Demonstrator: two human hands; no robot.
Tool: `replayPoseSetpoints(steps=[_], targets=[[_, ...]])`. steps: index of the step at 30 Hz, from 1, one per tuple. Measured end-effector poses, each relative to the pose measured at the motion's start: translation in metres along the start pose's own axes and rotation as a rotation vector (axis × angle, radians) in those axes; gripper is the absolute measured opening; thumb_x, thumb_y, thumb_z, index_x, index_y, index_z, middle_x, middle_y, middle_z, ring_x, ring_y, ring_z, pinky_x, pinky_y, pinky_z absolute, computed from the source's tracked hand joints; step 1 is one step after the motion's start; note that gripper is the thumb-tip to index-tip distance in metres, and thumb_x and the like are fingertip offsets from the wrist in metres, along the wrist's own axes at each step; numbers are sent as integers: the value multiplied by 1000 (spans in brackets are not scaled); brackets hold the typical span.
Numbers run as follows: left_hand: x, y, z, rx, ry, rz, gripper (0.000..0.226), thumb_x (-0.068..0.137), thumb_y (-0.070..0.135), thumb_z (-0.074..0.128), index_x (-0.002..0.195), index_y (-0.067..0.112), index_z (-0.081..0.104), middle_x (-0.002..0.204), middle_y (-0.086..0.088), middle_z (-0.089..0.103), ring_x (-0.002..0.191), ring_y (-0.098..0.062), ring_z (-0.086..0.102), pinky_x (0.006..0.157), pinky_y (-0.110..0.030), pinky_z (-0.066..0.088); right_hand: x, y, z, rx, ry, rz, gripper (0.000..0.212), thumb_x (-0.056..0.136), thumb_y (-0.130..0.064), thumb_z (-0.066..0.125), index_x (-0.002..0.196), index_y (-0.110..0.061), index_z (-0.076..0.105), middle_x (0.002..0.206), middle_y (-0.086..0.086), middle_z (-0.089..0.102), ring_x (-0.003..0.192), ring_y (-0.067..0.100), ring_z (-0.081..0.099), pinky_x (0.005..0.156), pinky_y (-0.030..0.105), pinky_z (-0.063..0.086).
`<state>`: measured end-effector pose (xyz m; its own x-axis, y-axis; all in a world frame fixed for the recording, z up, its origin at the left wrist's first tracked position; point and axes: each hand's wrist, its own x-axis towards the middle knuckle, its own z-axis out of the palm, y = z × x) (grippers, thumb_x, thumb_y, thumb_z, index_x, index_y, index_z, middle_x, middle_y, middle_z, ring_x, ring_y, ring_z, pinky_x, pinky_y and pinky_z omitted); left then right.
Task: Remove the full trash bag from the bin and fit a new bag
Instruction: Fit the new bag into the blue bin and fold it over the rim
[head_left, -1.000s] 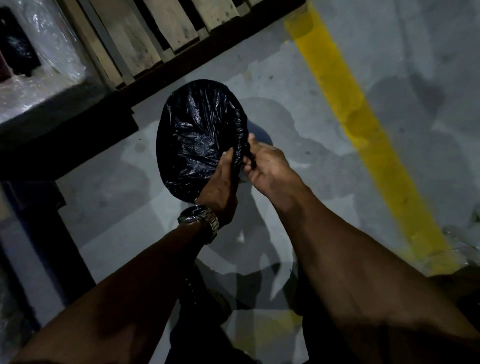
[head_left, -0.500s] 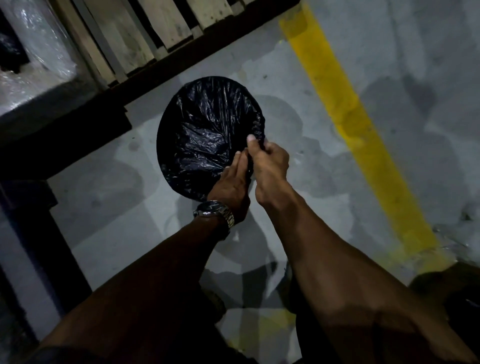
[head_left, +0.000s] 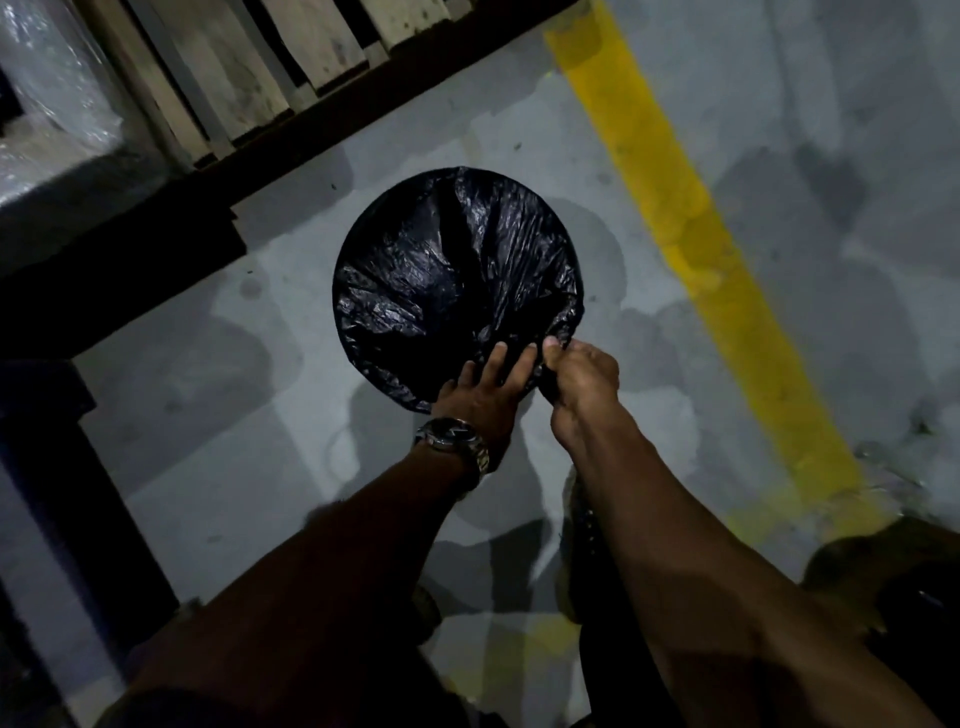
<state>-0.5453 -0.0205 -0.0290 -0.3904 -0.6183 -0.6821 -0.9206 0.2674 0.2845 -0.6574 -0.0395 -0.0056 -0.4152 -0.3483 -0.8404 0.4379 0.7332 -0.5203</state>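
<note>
New bag (head_left: 457, 270) looks nearly fitted, stretched over the bin's mouth. Right hand (head_left: 582, 376) pinches slack at the near rim, left hand (head_left: 483, 389) lies flat on it; tucking's left.

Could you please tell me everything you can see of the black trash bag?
The black trash bag is thin, glossy, crinkled plastic stretched across a round opening, forming a dark disc with folds running toward its near right edge. The bin beneath is hidden. It sits on the grey floor, between a wooden pallet and a yellow line. The left hand rests straight fingers on its near edge; the right hand grips gathered plastic beside it.
</note>
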Motion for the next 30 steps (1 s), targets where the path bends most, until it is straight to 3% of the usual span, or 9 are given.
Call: replayPoseSetpoints(steps=[5,8,12,15,17,21,24,26,30], targets=[[-4,3,-5,-33,-137,57,65,96,48,28,146,42,-15,161,1,0,148,-28,7,115,-56,14,10,12,-25,-99,-7,8,28,92,-7,59,65,-11,53,68,2,56,65,17,52,61,29,44],[-4,-9,-21,222,18,45,63,93,62,8,149,37,-4,161,3,8,148,-26,1,117,-55,-1,13,12,-30,-149,-16,42,16,93,-11,57,77,-9,56,82,9,59,79,21,52,65,32,43],[10,-40,-40,488,-175,-65,63,94,60,9,150,34,-1,161,3,-3,147,-33,-8,117,-55,-9,19,11,-30,-162,31,-15,20,94,-10,57,86,9,58,84,9,61,80,21,55,73,32,50],[10,-59,-50,413,-299,-126,61,98,54,22,151,28,8,161,-1,4,148,-30,0,119,-47,-3,24,11,-30,-205,94,-102,17,93,-11,58,77,-7,58,77,3,60,79,21,57,73,31,49],[10,-62,-53,421,-267,-107,60,97,53,28,150,27,16,159,-3,16,147,-28,13,118,-44,7,24,9,-29,-258,141,-156,6,91,-13,60,97,-13,59,89,3,60,86,21,58,75,28,46],[7,-41,-59,476,-19,24,49,97,35,34,143,18,31,147,-10,34,133,-32,34,107,-43,26,10,5,-30,-730,390,-702,46,86,-15,60,130,-15,48,128,11,51,118,28,48,99,40,40],[3,-47,-57,571,100,134,57,92,32,15,146,19,26,155,-11,21,142,-33,21,113,-49,20,-9,7,-12,-1172,75,-1336,44,81,-13,52,124,-17,58,132,9,55,122,29,47,103,41,33],[6,-59,-52,783,181,168,57,94,35,15,149,25,22,159,-7,17,146,-32,16,117,-54,17,-7,12,1,-1555,-214,-1327,54,84,-23,52,138,-22,49,151,8,40,141,30,30,116,45,15],[15,-67,-47,898,-230,100,58,101,40,18,152,22,-4,160,-7,-12,147,-35,-10,114,-58,-9,18,13,7,-2069,-290,-1012,58,97,-43,25,151,-23,23,163,7,2,149,29,-9,114,52,-17]])
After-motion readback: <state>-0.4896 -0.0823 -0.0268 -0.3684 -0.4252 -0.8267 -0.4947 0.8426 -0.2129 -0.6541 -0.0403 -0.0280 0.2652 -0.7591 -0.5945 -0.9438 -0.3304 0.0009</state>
